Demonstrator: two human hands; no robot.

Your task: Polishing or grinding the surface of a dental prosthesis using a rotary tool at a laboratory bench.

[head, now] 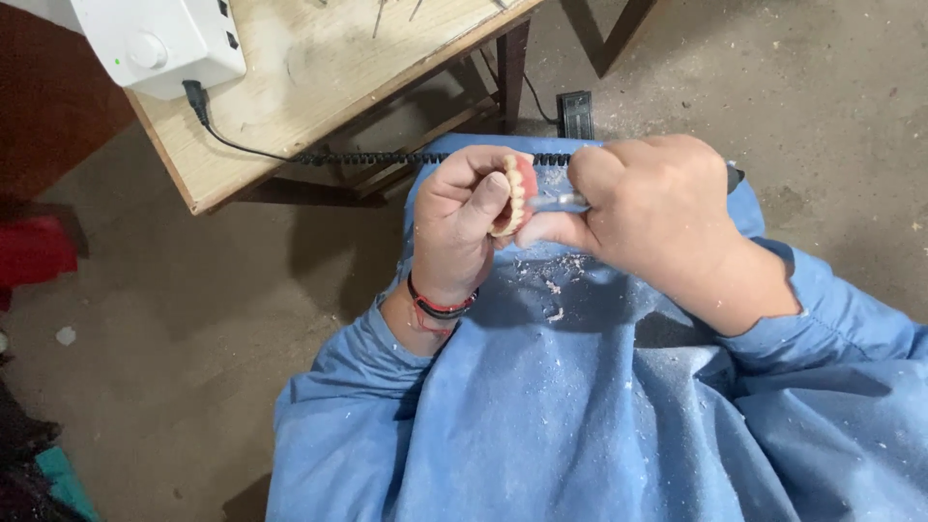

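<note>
Holding a denture (517, 193) in my left hand (462, 227), I have that grip clamped on it: the fingers curl round its back and the thumb presses along the front, so the row of pale teeth and a strip of pink base show at the top of my fist. The denture sits above my lap, just in front of my chest, between my two hands. My right hand (657, 217) is closed round a slim metal handpiece (559, 201), the grip tight on its body, with only the shiny front end showing past my fingers. Its tip points left and meets the denture by the teeth; I cannot tell exactly where it touches, as my fingers hide that spot. The two hands are pressed close, knuckles almost together.

Red and black bands (440, 307) circle my left wrist. Below the hands, my blue gown (580, 406) spreads over my lap, flecked with white dust and small chips, thickest right under the denture. A black coiled cable (387, 157) runs from behind my hands leftward to a white control box (159, 39) standing on the wooden counter (319, 68) ahead of me. A dark foot pedal (575, 113) lies on the dusty concrete floor (193, 338) beyond my knees, and a red object (37, 249) sits at the far left edge.
</note>
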